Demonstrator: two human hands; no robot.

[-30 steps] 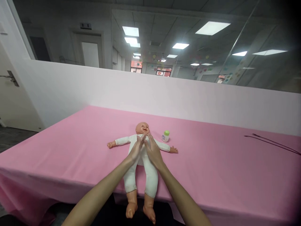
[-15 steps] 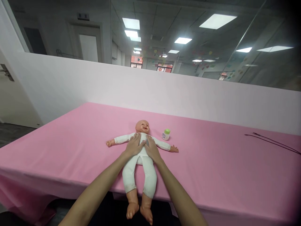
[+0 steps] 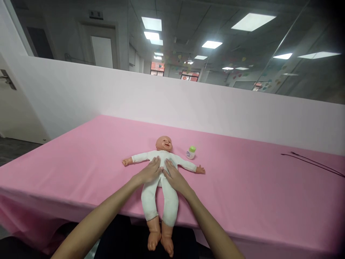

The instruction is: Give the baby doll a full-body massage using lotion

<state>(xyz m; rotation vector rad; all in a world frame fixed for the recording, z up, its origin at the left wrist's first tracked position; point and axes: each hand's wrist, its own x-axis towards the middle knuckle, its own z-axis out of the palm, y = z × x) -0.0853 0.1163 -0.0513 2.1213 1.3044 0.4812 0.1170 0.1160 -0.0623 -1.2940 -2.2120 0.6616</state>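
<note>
A baby doll [image 3: 160, 157] in a white suit lies face up on the pink tablecloth [image 3: 81, 162], arms spread, its bare feet hanging over the near edge. My left hand [image 3: 149, 172] lies flat and open on the doll's belly, fingers stretched toward its chest. Beside it, my right hand [image 3: 174, 177] rests open on the belly too, fingertips close to the left hand's. Neither hand grips anything. A small white bottle with a green cap [image 3: 191, 152] stands just right of the doll's head.
A low white partition wall [image 3: 188, 104] runs behind the table. Thin dark sticks or cables [image 3: 312, 162] lie at the far right of the cloth. A door [image 3: 8, 93] stands at the left. The table's near edge drops off under the doll's legs.
Both hands have slid down the doll, from its neck and chin to its chest and now its belly. The doll's legs have drawn closer together.
</note>
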